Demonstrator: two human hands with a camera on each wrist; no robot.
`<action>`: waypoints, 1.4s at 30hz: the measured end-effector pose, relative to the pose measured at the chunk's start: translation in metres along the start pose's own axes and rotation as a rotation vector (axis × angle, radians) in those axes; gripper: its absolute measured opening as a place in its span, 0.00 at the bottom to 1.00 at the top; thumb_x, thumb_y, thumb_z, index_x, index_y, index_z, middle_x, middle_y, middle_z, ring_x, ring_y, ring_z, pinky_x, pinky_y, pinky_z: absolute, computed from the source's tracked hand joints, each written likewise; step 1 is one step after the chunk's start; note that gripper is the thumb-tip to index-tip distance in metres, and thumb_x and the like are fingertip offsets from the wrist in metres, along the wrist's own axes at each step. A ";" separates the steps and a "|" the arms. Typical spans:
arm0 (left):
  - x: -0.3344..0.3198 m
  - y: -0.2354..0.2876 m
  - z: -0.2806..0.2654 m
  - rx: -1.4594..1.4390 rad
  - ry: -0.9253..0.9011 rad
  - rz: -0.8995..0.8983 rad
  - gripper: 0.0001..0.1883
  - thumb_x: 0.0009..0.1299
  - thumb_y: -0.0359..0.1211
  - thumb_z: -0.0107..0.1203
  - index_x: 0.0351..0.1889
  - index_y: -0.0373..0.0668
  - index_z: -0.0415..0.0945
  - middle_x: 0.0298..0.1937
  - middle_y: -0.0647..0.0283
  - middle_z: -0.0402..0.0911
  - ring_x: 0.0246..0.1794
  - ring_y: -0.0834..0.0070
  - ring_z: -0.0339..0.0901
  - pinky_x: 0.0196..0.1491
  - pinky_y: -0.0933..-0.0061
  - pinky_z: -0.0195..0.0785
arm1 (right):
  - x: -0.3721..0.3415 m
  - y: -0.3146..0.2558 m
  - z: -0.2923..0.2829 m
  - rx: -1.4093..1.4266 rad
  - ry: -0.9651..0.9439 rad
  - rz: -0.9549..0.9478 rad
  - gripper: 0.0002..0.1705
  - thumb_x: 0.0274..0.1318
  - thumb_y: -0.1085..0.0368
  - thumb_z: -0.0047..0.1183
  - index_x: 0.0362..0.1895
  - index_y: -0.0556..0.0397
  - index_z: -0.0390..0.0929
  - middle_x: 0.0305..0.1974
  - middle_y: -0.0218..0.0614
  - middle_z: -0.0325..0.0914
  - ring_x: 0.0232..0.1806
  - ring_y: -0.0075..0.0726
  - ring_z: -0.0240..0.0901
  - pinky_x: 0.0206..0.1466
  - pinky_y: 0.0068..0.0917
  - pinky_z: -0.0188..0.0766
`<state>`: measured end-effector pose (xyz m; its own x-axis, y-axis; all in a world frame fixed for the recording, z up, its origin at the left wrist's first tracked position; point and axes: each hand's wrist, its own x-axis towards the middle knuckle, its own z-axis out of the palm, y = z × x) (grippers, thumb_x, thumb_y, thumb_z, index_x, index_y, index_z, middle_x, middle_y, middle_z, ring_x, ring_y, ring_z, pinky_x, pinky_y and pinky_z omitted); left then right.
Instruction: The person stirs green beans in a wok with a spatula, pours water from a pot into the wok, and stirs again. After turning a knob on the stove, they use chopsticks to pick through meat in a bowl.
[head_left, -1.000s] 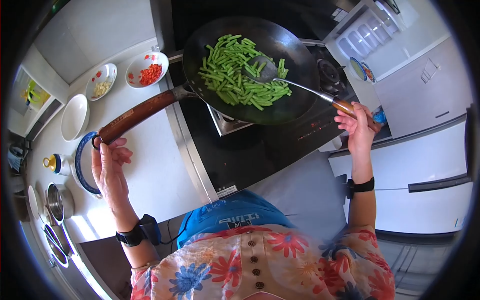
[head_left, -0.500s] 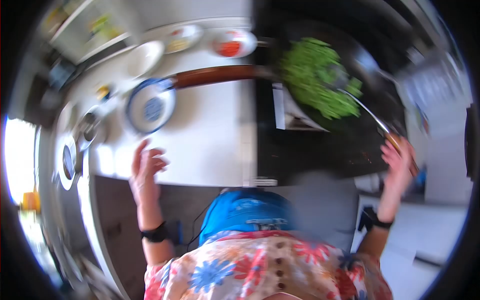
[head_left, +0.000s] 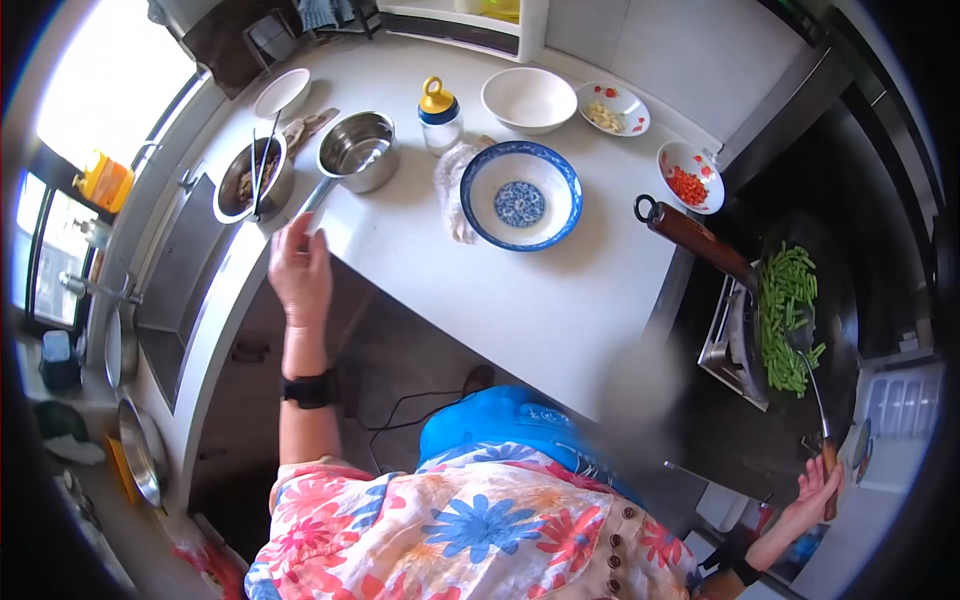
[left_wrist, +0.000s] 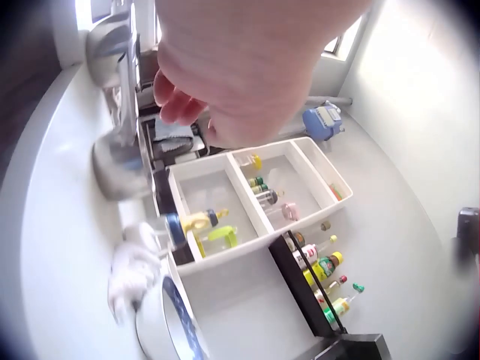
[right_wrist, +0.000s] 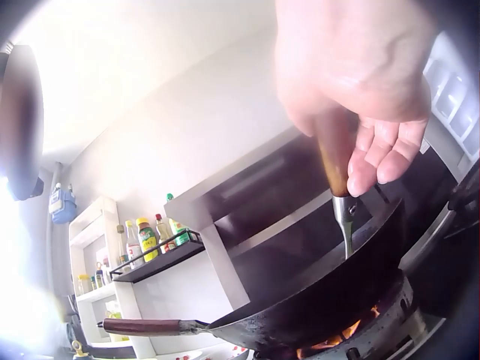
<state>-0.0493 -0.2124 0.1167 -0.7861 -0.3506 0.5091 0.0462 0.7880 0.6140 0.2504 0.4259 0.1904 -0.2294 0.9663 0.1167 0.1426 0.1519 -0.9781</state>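
Note:
In the head view my left hand is just below the handle end of a steel saucepan; whether it touches the handle cannot be told. The left wrist view shows that hand with loosely bent fingers and nothing seen in them. My right hand holds the wooden handle of a metal spatula, whose head is among cut green beans in a dark wok. In the right wrist view the hand has the spatula handle against its palm, and flame shows under the wok.
On the white counter are a blue-rimmed bowl, a white bowl, a yellow-lidded jar, dishes of chopped garlic and red pepper, and a metal bowl with chopsticks. The wok handle juts over the counter.
The view has swung left. My left hand has left the wok handle and moved left across the counter to the saucepan. My right hand still holds the spatula in the wok.

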 end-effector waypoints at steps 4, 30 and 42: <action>0.046 -0.075 -0.007 0.089 -0.303 -0.042 0.21 0.60 0.30 0.54 0.52 0.38 0.67 0.46 0.57 0.74 0.47 0.67 0.72 0.49 0.72 0.63 | -0.023 -0.018 0.014 0.001 0.026 0.059 0.28 0.51 0.47 0.51 0.52 0.50 0.65 0.40 0.42 0.76 0.39 0.34 0.75 0.36 0.21 0.66; -0.082 -0.087 -0.021 -0.924 -0.494 -0.618 0.12 0.68 0.28 0.43 0.49 0.34 0.66 0.18 0.69 0.63 0.09 0.86 0.54 0.11 0.87 0.48 | 0.052 -0.165 -0.032 -0.534 -0.240 -0.510 0.16 0.49 0.53 0.52 0.36 0.52 0.75 0.28 0.29 0.76 0.22 0.19 0.74 0.25 0.12 0.63; -0.176 0.033 -0.074 -0.891 -0.723 -0.590 0.16 0.63 0.29 0.50 0.48 0.34 0.64 0.15 0.67 0.64 0.05 0.82 0.56 0.07 0.84 0.48 | 0.107 -0.111 -0.005 0.013 -0.582 -0.340 0.13 0.51 0.57 0.51 0.38 0.51 0.75 0.30 0.34 0.77 0.23 0.24 0.76 0.24 0.15 0.67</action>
<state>0.1362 -0.1621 0.0913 -0.9688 0.0443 -0.2439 -0.2472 -0.0967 0.9641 0.2153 0.5136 0.3126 -0.7415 0.5949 0.3103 -0.0401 0.4224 -0.9055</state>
